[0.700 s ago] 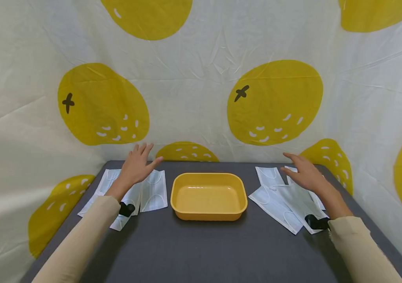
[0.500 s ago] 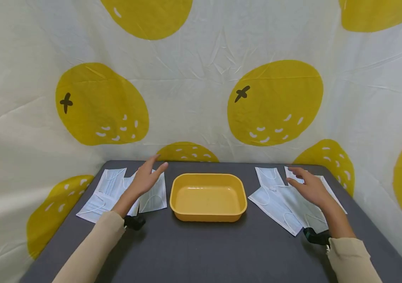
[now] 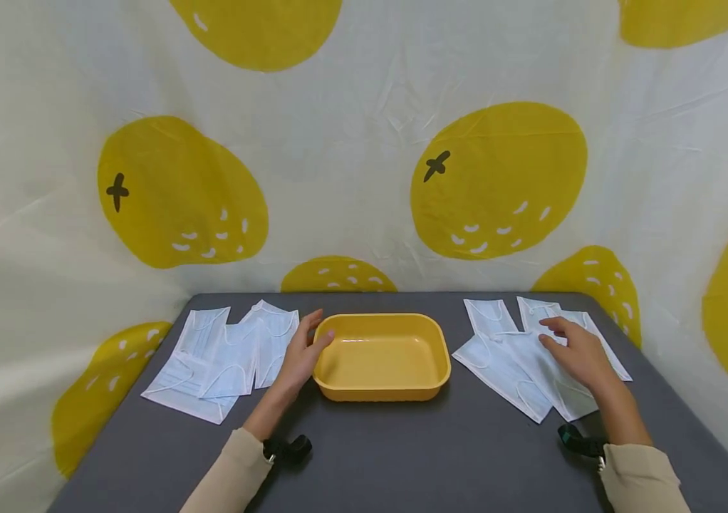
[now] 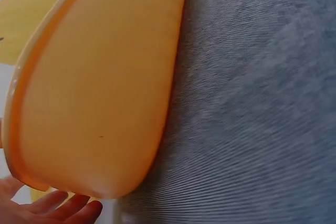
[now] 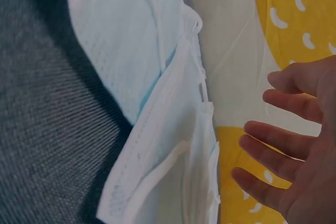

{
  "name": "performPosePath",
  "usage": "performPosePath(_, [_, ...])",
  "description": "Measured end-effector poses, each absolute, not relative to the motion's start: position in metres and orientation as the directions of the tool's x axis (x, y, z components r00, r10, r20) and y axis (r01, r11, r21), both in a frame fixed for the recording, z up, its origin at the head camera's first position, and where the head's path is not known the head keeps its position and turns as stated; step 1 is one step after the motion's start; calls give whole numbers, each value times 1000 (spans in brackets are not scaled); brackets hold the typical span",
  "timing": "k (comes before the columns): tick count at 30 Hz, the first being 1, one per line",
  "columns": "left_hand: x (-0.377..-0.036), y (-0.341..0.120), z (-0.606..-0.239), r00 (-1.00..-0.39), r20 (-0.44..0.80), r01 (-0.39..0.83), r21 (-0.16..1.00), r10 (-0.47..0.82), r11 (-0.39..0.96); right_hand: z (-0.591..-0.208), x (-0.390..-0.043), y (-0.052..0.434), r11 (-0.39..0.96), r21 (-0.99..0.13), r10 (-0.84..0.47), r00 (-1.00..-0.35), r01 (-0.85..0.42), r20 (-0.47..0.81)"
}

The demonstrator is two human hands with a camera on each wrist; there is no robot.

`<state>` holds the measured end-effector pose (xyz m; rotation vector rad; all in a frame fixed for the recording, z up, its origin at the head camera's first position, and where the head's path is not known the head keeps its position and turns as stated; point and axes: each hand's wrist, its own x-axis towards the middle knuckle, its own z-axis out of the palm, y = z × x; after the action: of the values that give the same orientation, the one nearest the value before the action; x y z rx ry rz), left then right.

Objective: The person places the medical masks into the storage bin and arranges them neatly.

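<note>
A yellow plastic tray (image 3: 382, 387) stands on the dark table. My left hand (image 3: 303, 354) is at its left end, thumb over the rim and fingers along the outside of the wall. From the left wrist, the tray's side (image 4: 100, 87) fills much of the view, the fingers (image 4: 65, 207) bent about its far end. Over the right group of face masks (image 3: 508, 377), my right hand (image 3: 578, 350) holds nothing. Its fingers (image 5: 273, 140) are spread and loosely bent, apart from the pale blue masks (image 5: 123, 30) in the right wrist view.
Another group of overlapping face masks (image 3: 229, 360) lies on the table left of the tray. A white cloth (image 3: 345, 185) printed with yellow fruit hangs behind the dark tabletop (image 3: 390, 456) and along both sides.
My left hand has moved right and nearer, from above the left masks to the tray's left end. The right hand has moved slightly right and lower over its masks.
</note>
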<state>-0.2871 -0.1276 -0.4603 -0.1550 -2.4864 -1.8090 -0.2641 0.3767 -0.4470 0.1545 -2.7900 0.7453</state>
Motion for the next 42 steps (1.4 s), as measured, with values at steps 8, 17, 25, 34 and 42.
performPosePath(8, [-284, -122, -477, -995, 86, 96, 959, 48, 265, -457, -267, 382, 864, -486, -8, -968, -134, 252])
performPosePath(17, [-287, -122, -476, -998, 37, 45, 988, 58, 146, -447, -273, 410, 873, -486, 79, -971, -42, 226])
performPosePath(25, [-290, -122, -481, -997, -24, -20, 998, 76, 59, -463, -263, 440, 835, -532, 240, -963, 141, 121])
performPosePath(34, [-293, -127, -481, -995, -8, -4, 999, 97, 44, -469, -261, 454, 807, -545, 298, -953, 228, 43])
performPosePath(42, [-294, -126, -486, -996, 0, 3, 999, 89, 39, -473, -257, 457, 822, -498, 311, -950, 276, -15])
